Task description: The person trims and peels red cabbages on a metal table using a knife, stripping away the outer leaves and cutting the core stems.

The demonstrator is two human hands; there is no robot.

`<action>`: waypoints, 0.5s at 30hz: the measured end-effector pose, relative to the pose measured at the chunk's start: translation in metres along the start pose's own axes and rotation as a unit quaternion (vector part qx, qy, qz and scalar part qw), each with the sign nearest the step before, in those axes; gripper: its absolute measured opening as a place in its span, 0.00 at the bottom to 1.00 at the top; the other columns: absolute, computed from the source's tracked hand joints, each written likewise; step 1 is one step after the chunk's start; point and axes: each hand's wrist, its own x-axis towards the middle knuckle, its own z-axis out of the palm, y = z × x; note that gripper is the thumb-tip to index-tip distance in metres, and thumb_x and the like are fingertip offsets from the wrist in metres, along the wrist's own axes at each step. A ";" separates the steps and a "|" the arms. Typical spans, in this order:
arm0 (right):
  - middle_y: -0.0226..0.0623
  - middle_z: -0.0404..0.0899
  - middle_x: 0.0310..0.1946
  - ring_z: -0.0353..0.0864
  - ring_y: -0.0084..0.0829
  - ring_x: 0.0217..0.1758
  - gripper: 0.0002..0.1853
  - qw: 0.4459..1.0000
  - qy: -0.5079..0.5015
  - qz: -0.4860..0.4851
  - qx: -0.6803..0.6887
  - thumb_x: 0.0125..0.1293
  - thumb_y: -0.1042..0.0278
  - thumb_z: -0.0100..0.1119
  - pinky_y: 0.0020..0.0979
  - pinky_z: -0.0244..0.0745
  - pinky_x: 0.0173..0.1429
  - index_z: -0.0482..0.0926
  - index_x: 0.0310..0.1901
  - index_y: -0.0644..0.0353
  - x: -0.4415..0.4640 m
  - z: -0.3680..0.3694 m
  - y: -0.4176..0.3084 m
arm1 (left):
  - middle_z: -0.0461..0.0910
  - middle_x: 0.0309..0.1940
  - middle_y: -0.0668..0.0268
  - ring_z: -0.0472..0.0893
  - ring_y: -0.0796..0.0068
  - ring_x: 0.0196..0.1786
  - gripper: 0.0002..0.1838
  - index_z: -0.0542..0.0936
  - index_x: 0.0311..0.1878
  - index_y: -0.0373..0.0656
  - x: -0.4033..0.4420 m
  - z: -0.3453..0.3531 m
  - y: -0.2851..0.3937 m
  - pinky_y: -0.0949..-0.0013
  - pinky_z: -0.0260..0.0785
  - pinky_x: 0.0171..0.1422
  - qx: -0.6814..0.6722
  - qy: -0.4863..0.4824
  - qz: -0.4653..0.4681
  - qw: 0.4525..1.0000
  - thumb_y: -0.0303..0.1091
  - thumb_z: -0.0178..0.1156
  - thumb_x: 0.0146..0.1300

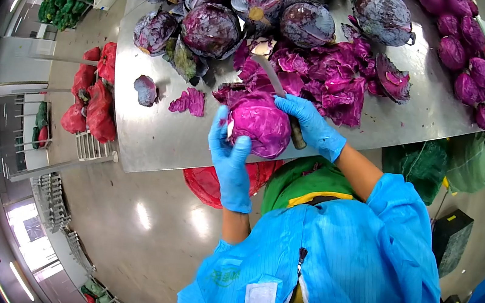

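A peeled red cabbage (263, 123), bright purple and glossy, sits at the near edge of the metal table. My left hand (231, 165), in a blue glove, cups its left side with fingers and thumb spread around it. In my right hand (314, 124), also gloved, is a knife (271, 75). Its blade points away and to the left, while the dark handle end shows below my fingers beside the cabbage. Torn purple leaves (330, 86) lie heaped just beyond. A small leaf piece (188, 101) lies left of the cabbage.
Unpeeled dark cabbages (211, 30) crowd the far side of the metal table (152, 139). Several peeled ones (466, 88) are lined up at the right. Below the near edge hangs a red mesh bag (204, 184). Red sacks (99, 111) stand on a rack at left.
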 end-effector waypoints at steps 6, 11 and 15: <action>0.27 0.78 0.23 0.75 0.22 0.19 0.17 0.990 0.013 0.053 0.127 0.68 0.47 0.65 0.27 0.70 0.22 0.80 0.37 0.54 -0.010 0.022 0.010 | 0.64 0.73 0.59 0.67 0.63 0.73 0.44 0.60 0.76 0.41 0.004 -0.003 0.000 0.57 0.58 0.78 0.036 -0.049 0.045 0.997 0.48 0.66 0.63; 0.30 0.78 0.22 0.72 0.19 0.15 0.25 0.979 0.037 0.027 -0.197 0.69 0.40 0.61 0.24 0.68 0.19 0.79 0.42 0.59 -0.010 0.013 -0.004 | 0.61 0.74 0.55 0.64 0.51 0.75 0.49 0.58 0.77 0.46 0.012 -0.024 -0.029 0.43 0.60 0.77 -0.281 -0.064 -0.258 0.922 0.70 0.56 0.62; 0.30 0.84 0.36 0.73 0.17 0.18 0.25 0.955 0.146 -0.117 -0.230 0.70 0.42 0.60 0.22 0.68 0.20 0.77 0.47 0.60 -0.019 -0.001 -0.018 | 0.60 0.74 0.52 0.62 0.42 0.74 0.50 0.57 0.77 0.53 0.007 -0.024 -0.052 0.35 0.62 0.73 -0.521 0.001 -0.381 0.764 0.74 0.53 0.60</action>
